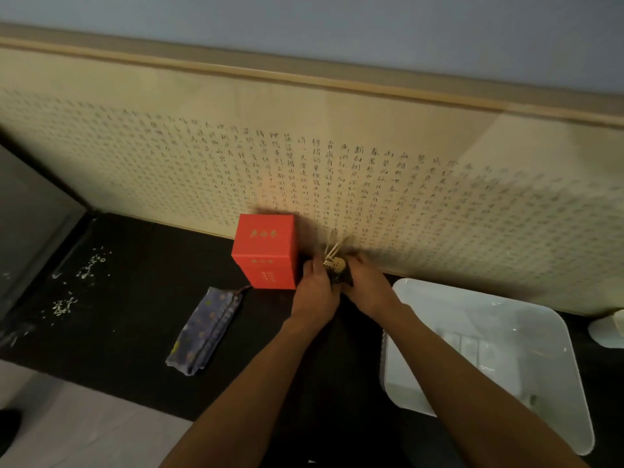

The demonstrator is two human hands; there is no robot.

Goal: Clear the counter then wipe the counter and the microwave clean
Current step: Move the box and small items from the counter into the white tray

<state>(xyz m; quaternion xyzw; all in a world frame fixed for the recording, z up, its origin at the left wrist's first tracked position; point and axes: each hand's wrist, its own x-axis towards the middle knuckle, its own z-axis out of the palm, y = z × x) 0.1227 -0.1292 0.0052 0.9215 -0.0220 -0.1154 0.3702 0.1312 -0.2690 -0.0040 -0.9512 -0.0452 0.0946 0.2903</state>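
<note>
On the black counter (141, 319), close to the wall, stands a small dark holder with thin wooden sticks (334, 261) poking out of its pale perforated top. My left hand (315, 288) and my right hand (366, 285) grip it from either side, fingers curled round it. A red box (266, 251) with gold lettering stands just left of my left hand. A folded blue patterned cloth (206, 329) lies in front of the box. White crumbs (81, 282) are scattered on the counter's left part. The microwave (30, 224) is the dark grey block at the far left.
A white plastic tray (526, 336) with clear wrappers inside sits on the counter at the right, next to my right forearm. A white object (607, 329) shows at the right edge. A framed calligraphy panel (371, 157) leans along the wall. Pale floor lies below the counter's front edge.
</note>
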